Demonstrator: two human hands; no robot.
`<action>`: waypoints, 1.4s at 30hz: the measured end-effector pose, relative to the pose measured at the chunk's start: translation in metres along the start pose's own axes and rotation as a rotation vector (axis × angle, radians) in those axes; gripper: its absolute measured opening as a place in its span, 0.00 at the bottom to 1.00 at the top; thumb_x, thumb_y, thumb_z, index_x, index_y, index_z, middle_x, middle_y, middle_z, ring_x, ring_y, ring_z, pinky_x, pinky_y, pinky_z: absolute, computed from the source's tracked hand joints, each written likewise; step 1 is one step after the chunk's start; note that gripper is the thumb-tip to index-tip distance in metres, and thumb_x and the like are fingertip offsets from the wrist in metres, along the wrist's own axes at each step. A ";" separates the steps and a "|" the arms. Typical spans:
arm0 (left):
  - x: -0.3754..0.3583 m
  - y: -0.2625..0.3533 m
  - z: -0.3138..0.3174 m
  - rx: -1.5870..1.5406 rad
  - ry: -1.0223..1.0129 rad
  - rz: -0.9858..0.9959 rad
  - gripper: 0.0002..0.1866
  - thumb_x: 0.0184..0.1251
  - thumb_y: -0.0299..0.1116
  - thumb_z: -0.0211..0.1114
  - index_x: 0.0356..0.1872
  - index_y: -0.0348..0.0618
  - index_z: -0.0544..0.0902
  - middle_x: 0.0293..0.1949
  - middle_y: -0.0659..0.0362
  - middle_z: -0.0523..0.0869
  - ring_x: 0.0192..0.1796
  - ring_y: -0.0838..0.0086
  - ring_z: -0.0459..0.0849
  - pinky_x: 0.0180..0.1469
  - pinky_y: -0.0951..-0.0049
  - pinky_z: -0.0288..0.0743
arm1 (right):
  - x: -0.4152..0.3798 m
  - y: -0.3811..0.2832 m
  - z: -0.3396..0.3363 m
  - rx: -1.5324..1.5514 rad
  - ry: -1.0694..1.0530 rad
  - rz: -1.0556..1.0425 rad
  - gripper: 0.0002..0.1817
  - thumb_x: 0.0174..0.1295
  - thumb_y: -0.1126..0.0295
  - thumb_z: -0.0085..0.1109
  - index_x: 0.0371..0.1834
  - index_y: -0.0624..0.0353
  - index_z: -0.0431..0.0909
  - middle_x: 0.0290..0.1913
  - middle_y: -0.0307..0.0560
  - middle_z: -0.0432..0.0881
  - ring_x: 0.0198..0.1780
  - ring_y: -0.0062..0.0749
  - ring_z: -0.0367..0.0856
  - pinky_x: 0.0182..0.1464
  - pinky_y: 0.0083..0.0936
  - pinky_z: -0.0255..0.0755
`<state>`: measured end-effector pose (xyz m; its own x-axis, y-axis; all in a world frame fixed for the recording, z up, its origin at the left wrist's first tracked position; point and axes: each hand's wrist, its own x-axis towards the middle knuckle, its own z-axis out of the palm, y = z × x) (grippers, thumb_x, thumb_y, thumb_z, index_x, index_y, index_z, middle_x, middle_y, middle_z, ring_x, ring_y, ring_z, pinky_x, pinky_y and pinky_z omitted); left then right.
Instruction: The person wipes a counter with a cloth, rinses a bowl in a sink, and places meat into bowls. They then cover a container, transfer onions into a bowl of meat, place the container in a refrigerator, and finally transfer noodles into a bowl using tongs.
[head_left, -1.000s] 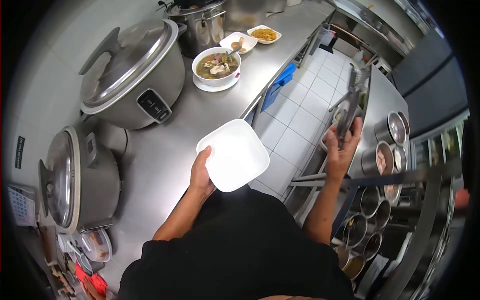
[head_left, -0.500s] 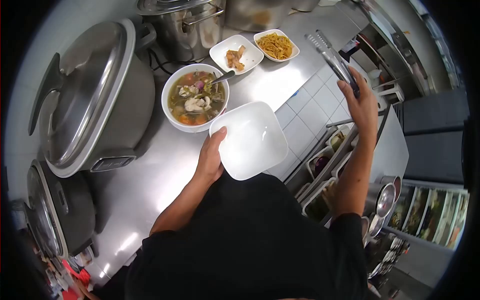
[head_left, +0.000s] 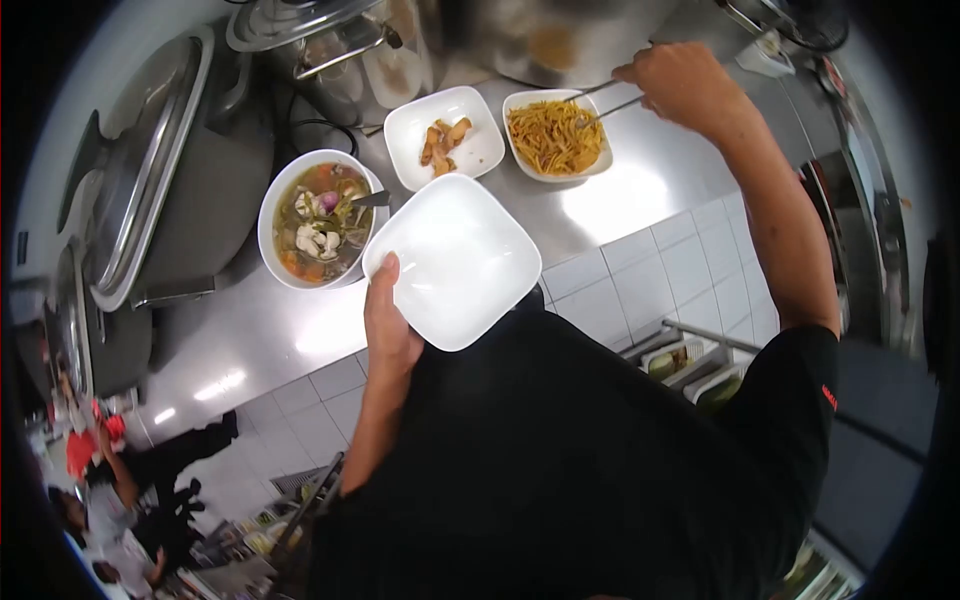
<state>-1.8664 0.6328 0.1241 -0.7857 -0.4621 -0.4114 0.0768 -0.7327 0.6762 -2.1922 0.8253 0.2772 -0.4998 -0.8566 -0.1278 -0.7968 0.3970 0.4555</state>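
Note:
My left hand (head_left: 388, 325) grips the near-left edge of an empty white square bowl (head_left: 460, 265), thumb over its rim. My right hand (head_left: 685, 88) is closed around metal tongs (head_left: 615, 100), whose two tips reach into the noodles (head_left: 555, 135) in a white square bowl (head_left: 602, 168) at the back right. Left of that bowl stands another white square bowl (head_left: 485, 155) with a few brownish cooked pieces (head_left: 440, 143) in it. A round white bowl of soup (head_left: 318, 228), with a spoon (head_left: 372, 199) leaning at its right rim, sits to the left of my held bowl.
A large lidded cooker (head_left: 190, 190) and a steel pot (head_left: 345, 65) stand along the back of the steel counter (head_left: 225, 355). Food containers (head_left: 690, 365) sit in a rack at the lower right. Other people (head_left: 115, 500) are at the far lower left.
The tongs in my right hand have gone from the right side, raised in the air, into the noodles. My view has turned, and the held bowl now appears slightly left and rotated.

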 end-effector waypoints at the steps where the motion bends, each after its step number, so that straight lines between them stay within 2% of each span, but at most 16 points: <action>1: 0.000 -0.006 0.010 -0.017 0.030 0.033 0.27 0.76 0.43 0.53 0.67 0.33 0.67 0.60 0.48 0.79 0.60 0.60 0.80 0.61 0.60 0.76 | 0.006 0.008 0.004 0.006 0.018 -0.036 0.23 0.49 0.71 0.72 0.52 0.49 0.85 0.37 0.46 0.86 0.43 0.42 0.85 0.42 0.37 0.78; 4: -0.022 -0.030 0.030 -0.084 0.134 0.113 0.27 0.77 0.43 0.49 0.68 0.33 0.66 0.62 0.46 0.77 0.63 0.56 0.78 0.65 0.56 0.72 | 0.018 0.017 0.021 0.010 0.038 -0.156 0.22 0.48 0.72 0.71 0.51 0.48 0.86 0.37 0.46 0.86 0.42 0.42 0.85 0.42 0.37 0.79; 6: -0.038 -0.040 0.039 -0.067 0.252 0.129 0.28 0.77 0.44 0.48 0.68 0.33 0.66 0.63 0.46 0.76 0.63 0.55 0.78 0.65 0.56 0.73 | 0.031 0.017 0.035 -0.008 0.041 -0.221 0.22 0.49 0.72 0.71 0.51 0.48 0.86 0.37 0.47 0.86 0.41 0.42 0.85 0.42 0.37 0.79; 9: -0.048 -0.053 0.047 -0.072 0.312 0.212 0.28 0.77 0.44 0.48 0.68 0.33 0.66 0.63 0.46 0.76 0.63 0.55 0.78 0.65 0.56 0.73 | 0.046 0.021 0.042 0.032 0.032 -0.228 0.20 0.51 0.71 0.69 0.50 0.48 0.86 0.39 0.47 0.87 0.43 0.43 0.85 0.44 0.38 0.79; 12: -0.060 -0.063 0.054 -0.075 0.349 0.240 0.27 0.78 0.43 0.47 0.68 0.33 0.66 0.62 0.46 0.76 0.63 0.55 0.78 0.64 0.56 0.74 | 0.035 0.033 0.027 0.182 -0.095 -0.095 0.20 0.52 0.70 0.67 0.51 0.48 0.86 0.41 0.46 0.87 0.46 0.42 0.85 0.46 0.39 0.79; 15: -0.062 -0.075 0.058 -0.082 0.353 0.271 0.27 0.78 0.43 0.48 0.69 0.33 0.65 0.62 0.46 0.76 0.63 0.56 0.78 0.64 0.56 0.75 | 0.037 0.034 0.044 0.123 -0.060 -0.131 0.20 0.52 0.67 0.68 0.52 0.48 0.86 0.41 0.46 0.87 0.46 0.42 0.85 0.47 0.39 0.79; 17: -0.061 -0.085 0.059 -0.057 0.351 0.296 0.29 0.76 0.44 0.50 0.70 0.34 0.63 0.62 0.47 0.76 0.62 0.57 0.79 0.63 0.57 0.75 | 0.040 0.027 0.052 0.142 -0.085 -0.215 0.21 0.52 0.67 0.68 0.52 0.48 0.86 0.39 0.47 0.88 0.45 0.44 0.85 0.47 0.39 0.78; 21: -0.061 -0.101 0.087 -0.107 0.405 0.349 0.25 0.80 0.41 0.45 0.68 0.33 0.66 0.61 0.47 0.77 0.61 0.57 0.79 0.63 0.57 0.75 | 0.048 0.033 0.058 0.233 -0.016 -0.335 0.20 0.52 0.65 0.67 0.51 0.49 0.87 0.34 0.51 0.87 0.40 0.45 0.86 0.45 0.39 0.78; 24: -0.060 -0.130 0.108 -0.161 0.466 0.404 0.25 0.80 0.41 0.46 0.68 0.34 0.66 0.61 0.48 0.77 0.62 0.58 0.79 0.63 0.58 0.75 | 0.051 0.049 0.056 0.357 -0.053 -0.385 0.15 0.52 0.68 0.62 0.44 0.52 0.89 0.35 0.49 0.88 0.40 0.45 0.86 0.46 0.40 0.78; 27: -0.049 -0.148 0.133 -0.234 0.505 0.493 0.25 0.80 0.41 0.46 0.68 0.34 0.66 0.61 0.49 0.77 0.62 0.59 0.78 0.62 0.59 0.75 | 0.057 0.073 0.065 0.414 0.051 -0.520 0.18 0.54 0.64 0.64 0.49 0.53 0.87 0.28 0.58 0.85 0.33 0.44 0.85 0.42 0.39 0.78; 30: -0.041 -0.159 0.158 -0.235 0.566 0.534 0.26 0.79 0.42 0.48 0.68 0.34 0.66 0.62 0.49 0.76 0.62 0.60 0.78 0.63 0.59 0.74 | 0.059 0.091 0.076 0.516 0.199 -0.574 0.17 0.52 0.64 0.65 0.46 0.54 0.88 0.34 0.51 0.88 0.42 0.47 0.85 0.49 0.41 0.77; 33: -0.037 -0.167 0.169 -0.218 0.617 0.553 0.28 0.77 0.44 0.51 0.69 0.35 0.65 0.62 0.50 0.76 0.62 0.60 0.78 0.63 0.60 0.74 | 0.056 0.099 0.064 0.580 0.053 -0.491 0.18 0.52 0.64 0.66 0.47 0.55 0.88 0.38 0.51 0.88 0.43 0.47 0.84 0.51 0.41 0.77; 36: -0.034 -0.175 0.172 -0.223 0.578 0.627 0.31 0.77 0.45 0.52 0.71 0.32 0.62 0.64 0.48 0.74 0.64 0.60 0.76 0.65 0.60 0.72 | 0.058 0.104 0.067 0.643 0.025 -0.452 0.17 0.53 0.65 0.66 0.47 0.55 0.87 0.40 0.53 0.87 0.44 0.49 0.84 0.51 0.41 0.77; 39: -0.037 -0.181 0.177 -0.241 0.622 0.643 0.28 0.77 0.43 0.52 0.70 0.35 0.64 0.63 0.50 0.76 0.62 0.61 0.78 0.63 0.60 0.74 | 0.050 0.098 0.080 0.411 0.234 -0.564 0.18 0.53 0.65 0.65 0.47 0.55 0.87 0.39 0.55 0.87 0.43 0.49 0.85 0.50 0.41 0.77; 42: -0.039 -0.187 0.182 -0.247 0.641 0.649 0.28 0.77 0.43 0.51 0.70 0.34 0.64 0.63 0.50 0.76 0.63 0.61 0.78 0.63 0.60 0.74 | 0.048 0.113 0.070 0.437 0.261 -0.584 0.18 0.53 0.66 0.65 0.47 0.55 0.87 0.40 0.55 0.87 0.45 0.49 0.85 0.50 0.41 0.78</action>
<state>-1.9619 0.8792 0.1252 -0.0621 -0.9496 -0.3073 0.5663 -0.2871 0.7726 -2.3299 0.8521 0.2611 0.0957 -0.9954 -0.0041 -0.9953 -0.0956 -0.0181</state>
